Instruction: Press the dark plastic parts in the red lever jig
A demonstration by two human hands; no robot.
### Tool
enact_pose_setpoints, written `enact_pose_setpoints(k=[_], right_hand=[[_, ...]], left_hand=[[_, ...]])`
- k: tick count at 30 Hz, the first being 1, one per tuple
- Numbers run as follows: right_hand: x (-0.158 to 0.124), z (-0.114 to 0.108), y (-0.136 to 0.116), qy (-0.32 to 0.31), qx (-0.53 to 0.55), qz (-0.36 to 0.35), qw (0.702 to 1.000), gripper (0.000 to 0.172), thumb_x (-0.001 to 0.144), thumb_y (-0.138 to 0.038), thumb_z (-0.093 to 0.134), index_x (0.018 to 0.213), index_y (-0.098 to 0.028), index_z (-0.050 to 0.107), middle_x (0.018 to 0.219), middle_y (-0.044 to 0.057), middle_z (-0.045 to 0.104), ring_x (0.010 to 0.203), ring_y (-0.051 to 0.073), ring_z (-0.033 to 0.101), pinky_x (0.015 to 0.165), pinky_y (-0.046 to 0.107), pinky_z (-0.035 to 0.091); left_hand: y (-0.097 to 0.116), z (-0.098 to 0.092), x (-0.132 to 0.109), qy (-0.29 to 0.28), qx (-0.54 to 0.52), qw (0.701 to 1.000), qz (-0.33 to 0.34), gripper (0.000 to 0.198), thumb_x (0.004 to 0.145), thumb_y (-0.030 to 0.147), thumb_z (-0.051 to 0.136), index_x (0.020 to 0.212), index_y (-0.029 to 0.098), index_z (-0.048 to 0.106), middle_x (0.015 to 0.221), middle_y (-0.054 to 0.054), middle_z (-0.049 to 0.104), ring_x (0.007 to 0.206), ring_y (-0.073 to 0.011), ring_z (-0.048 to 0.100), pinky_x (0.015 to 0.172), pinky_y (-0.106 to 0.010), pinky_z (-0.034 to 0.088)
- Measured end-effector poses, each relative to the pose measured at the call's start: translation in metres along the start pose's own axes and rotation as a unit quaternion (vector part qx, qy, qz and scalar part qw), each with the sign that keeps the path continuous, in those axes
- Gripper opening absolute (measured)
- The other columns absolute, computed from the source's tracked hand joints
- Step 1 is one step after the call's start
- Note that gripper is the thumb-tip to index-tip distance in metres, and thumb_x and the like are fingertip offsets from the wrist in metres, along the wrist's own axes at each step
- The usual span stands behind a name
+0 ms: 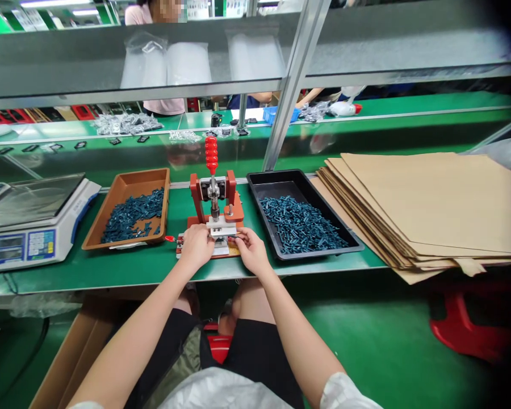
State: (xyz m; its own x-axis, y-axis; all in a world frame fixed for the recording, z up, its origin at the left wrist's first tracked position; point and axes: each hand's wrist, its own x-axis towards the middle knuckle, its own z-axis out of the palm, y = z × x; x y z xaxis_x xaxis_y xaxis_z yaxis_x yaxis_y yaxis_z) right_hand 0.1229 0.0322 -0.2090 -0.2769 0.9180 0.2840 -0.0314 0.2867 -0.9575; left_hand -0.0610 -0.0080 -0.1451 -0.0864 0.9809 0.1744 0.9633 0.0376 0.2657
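A small hand press [215,199] with an upright red handle [212,155] stands on the green bench. My left hand [197,245] rests against the left side of its metal fixture [221,228], fingers curled; what they hold, if anything, is hidden. At the fixture's right side, my right hand [251,249] pinches something small and dark, too small to name. Left of the press, an orange-brown tray [99,227] holds many small dark blue parts [134,216]. To its right, a black tray [281,183] holds a heap of slim dark blue pieces [302,224].
A white scale [29,221] stands at the far left. Stacked brown cardboard sheets [434,204] lie at the right, overhanging the bench edge. A metal post [296,79] rises behind the black tray. Beyond the rail, people sit at another green bench. A red stool [464,329] stands lower right.
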Motion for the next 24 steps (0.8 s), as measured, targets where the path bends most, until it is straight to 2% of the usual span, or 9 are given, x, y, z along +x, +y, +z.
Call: enact_pose_setpoints(k=[2, 6, 9, 13, 18, 24], right_hand=[[0.002, -0.002, -0.004, -0.008, -0.050, -0.030, 0.998, 0.014, 0.092, -0.029, 0.054, 0.097, -0.023, 0.065, 0.093, 0.007, 0.072, 0.086, 0.022, 0.070, 0.083, 0.038, 0.058], [0.011, -0.004, -0.013, -0.035, -0.151, -0.091, 0.984, 0.015, 0.091, -0.024, 0.053, 0.091, -0.022, 0.068, 0.093, 0.006, 0.069, 0.091, 0.022, 0.065, 0.086, 0.036, 0.054], [0.020, 0.000, -0.012, -0.064, -0.151, -0.075, 0.984, 0.016, 0.088, -0.022, 0.054, 0.094, -0.021, 0.070, 0.092, 0.006, 0.071, 0.088, 0.021, 0.066, 0.085, 0.036, 0.053], [0.030, 0.008, -0.004, -0.089, -0.117, -0.076, 0.986, 0.019, 0.086, -0.023, 0.060, 0.100, -0.021, 0.073, 0.106, 0.006, 0.073, 0.098, 0.022, 0.067, 0.092, 0.036, 0.053], [0.031, 0.014, -0.005, -0.096, -0.122, -0.066, 0.986, 0.019, 0.083, -0.019, 0.063, 0.094, -0.023, 0.077, 0.105, 0.005, 0.075, 0.097, 0.022, 0.070, 0.093, 0.037, 0.054], [0.025, 0.016, -0.009, -0.089, -0.203, -0.134, 0.966, 0.025, 0.084, -0.015, 0.061, 0.102, -0.023, 0.077, 0.108, 0.006, 0.075, 0.101, 0.024, 0.069, 0.094, 0.039, 0.055]], left_hand=[[0.001, 0.000, -0.001, 0.005, 0.005, 1.000, -0.004, 0.021, 0.086, 0.022, 0.056, 0.096, 0.017, 0.073, 0.103, -0.015, 0.072, 0.105, -0.0320, 0.062, 0.094, -0.045, 0.047], [-0.004, -0.002, -0.006, -0.011, -0.025, 0.999, 0.040, 0.018, 0.083, 0.031, 0.065, 0.093, 0.019, 0.075, 0.107, -0.013, 0.071, 0.108, -0.0318, 0.061, 0.096, -0.044, 0.048], [-0.009, -0.004, -0.007, -0.026, -0.047, 0.997, 0.049, 0.023, 0.076, 0.033, 0.074, 0.094, 0.018, 0.075, 0.110, -0.013, 0.070, 0.110, -0.0325, 0.061, 0.097, -0.045, 0.048], [-0.009, -0.004, -0.007, -0.027, -0.055, 0.997, 0.038, 0.023, 0.074, 0.030, 0.076, 0.095, 0.020, 0.076, 0.111, -0.012, 0.071, 0.110, -0.0327, 0.061, 0.098, -0.046, 0.048], [-0.006, -0.003, -0.009, -0.013, -0.066, 0.997, 0.031, 0.023, 0.074, 0.028, 0.076, 0.095, 0.019, 0.076, 0.110, -0.012, 0.070, 0.111, -0.0323, 0.061, 0.100, -0.045, 0.047], [-0.005, -0.003, -0.012, -0.003, -0.075, 0.996, 0.038, 0.018, 0.076, 0.027, 0.074, 0.092, 0.019, 0.076, 0.107, -0.012, 0.070, 0.110, -0.0320, 0.060, 0.100, -0.048, 0.047]])
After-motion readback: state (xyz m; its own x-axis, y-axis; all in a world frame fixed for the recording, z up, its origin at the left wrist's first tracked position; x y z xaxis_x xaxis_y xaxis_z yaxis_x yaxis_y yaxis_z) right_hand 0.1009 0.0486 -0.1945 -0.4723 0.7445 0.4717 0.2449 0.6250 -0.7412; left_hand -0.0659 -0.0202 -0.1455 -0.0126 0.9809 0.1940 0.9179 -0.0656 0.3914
